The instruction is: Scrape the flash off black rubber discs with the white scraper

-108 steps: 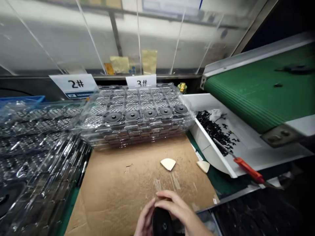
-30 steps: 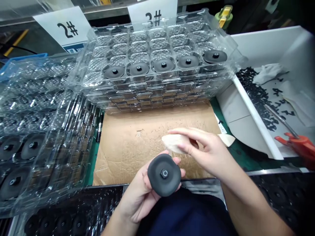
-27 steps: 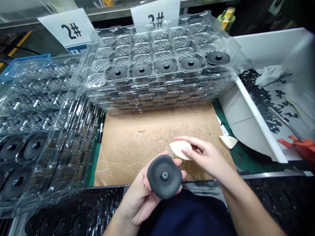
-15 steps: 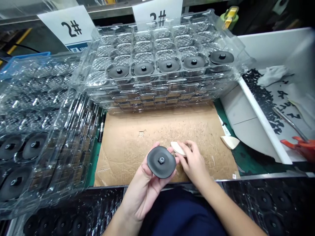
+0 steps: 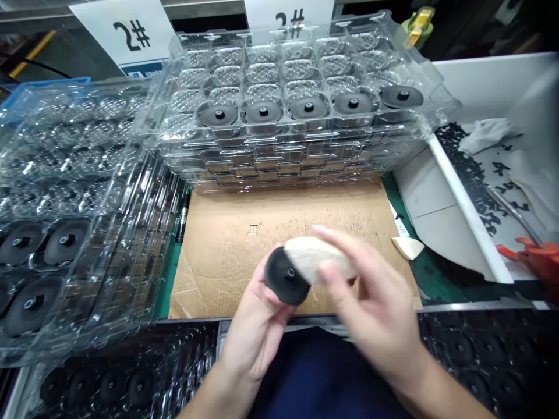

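Observation:
A rounded black cap [image 5: 283, 280] with a short stud at its centre is in my left hand [image 5: 257, 326], the thumb and fingers around its edge and the stud side up. My right hand [image 5: 375, 297], smeared by motion, grips a cream-coloured oval pad [image 5: 317, 256] between thumb and fingers. The pad overlaps the upper right of the cap; whether they touch I cannot tell. Beneath both hands lies a sheet of brown cardboard [image 5: 222, 233]. A similar cream wedge-shaped pad [image 5: 408, 248] rests near the cardboard's right edge.
Stacked clear trays [image 5: 279, 148] stand behind the cardboard, with several black caps in the front row of the top one. More clear trays [image 5: 100, 169] are stacked at the left. A white bin [image 5: 469, 203] at the right holds small black pieces and a red-handled tool [image 5: 530, 253].
My right hand has lifted the pad and turned it, bringing it up over the cap's right side. The cap has tilted slightly in my left hand.

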### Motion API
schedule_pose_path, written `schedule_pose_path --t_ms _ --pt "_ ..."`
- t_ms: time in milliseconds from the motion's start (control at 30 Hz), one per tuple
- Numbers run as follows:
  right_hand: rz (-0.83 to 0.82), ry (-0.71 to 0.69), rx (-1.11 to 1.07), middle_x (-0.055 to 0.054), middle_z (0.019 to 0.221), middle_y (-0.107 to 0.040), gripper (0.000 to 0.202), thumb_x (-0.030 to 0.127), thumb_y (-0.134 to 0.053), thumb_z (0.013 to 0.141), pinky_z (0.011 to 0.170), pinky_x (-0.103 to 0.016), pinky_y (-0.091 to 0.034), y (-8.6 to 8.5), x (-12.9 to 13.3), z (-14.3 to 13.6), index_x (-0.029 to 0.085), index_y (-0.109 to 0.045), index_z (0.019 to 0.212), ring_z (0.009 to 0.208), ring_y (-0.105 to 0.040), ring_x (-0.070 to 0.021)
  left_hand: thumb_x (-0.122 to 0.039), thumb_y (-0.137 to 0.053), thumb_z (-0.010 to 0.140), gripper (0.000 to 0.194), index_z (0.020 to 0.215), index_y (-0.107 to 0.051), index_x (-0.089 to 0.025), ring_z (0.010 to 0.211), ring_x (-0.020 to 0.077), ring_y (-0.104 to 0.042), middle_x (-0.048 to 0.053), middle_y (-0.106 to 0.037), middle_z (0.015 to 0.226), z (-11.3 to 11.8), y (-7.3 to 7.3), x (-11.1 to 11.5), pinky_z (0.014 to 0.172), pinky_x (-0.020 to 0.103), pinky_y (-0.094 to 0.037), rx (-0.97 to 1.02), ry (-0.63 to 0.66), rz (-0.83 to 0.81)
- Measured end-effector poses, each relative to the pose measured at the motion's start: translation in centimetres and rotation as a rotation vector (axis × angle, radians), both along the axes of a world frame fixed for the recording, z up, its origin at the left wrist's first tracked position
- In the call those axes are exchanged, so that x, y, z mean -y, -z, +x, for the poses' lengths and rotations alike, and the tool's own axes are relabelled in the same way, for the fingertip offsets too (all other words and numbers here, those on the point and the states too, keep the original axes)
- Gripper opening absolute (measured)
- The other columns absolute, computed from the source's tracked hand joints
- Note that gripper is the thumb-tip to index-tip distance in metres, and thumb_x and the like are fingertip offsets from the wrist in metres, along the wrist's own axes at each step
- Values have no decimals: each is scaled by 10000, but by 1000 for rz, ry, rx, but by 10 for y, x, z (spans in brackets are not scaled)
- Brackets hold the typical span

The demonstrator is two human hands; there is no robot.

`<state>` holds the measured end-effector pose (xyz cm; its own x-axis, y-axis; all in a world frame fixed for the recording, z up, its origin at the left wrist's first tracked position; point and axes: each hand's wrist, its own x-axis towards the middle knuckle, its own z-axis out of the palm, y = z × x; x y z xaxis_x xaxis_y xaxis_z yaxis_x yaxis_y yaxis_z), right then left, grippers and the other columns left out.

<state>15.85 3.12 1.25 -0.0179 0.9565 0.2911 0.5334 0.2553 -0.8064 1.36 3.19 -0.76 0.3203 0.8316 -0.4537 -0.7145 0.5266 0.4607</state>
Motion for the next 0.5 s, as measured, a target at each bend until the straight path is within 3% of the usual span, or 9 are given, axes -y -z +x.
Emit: schedule_pose_path --t_ms 67,167,300,433,500 --pt "97 -135 25 -52 1001 -613 357 115 -477 832 813 -284 -456 -19 2 -10 149 -500 1187 901 -554 -144 -247 -593 779 383 1158 -546 -245 1071 183 -544 53 -590 1157 1 -3 1 923 254 -441 -15 45 -13" --pt "49 -298 38 -49 871 -626 302 101 -457 827 724 -266 -478 -28 1 -20 107 -539 1117 760 -560 -129 -236 -658 719 369 1080 -594 -270 1008 183 -583 16 -623 1103 1 -9 2 872 256 -480 -56 50 -2" --pt "122 -212 101 -68 960 -618 327 130 -451 846 771 -294 -471 -25 -5 -25 107 -512 1167 824 -556 -147 -247 -684 696 229 923 -659 -233 838 82 -626 -17 -682 900 1 -18 -1 754 109 -484 -31 11 8" --pt "183 -257 41 -59 868 -631 329 80 -455 814 662 -282 -479 -23 1 -27 91 -525 1136 704 -541 -133 -254 -732 635 432 1052 -616 -248 944 178 -613 26 -641 1075 -6 -20 -3 846 222 -488 -104 0 4" --pt "161 -271 9 -52 843 -623 302 69 -451 805 644 -259 -477 -24 1 -27 83 -541 1093 695 -538 -121 -194 -712 663 406 1046 -612 -280 962 180 -607 4 -643 1066 -7 -20 -5 854 245 -489 -111 32 14"
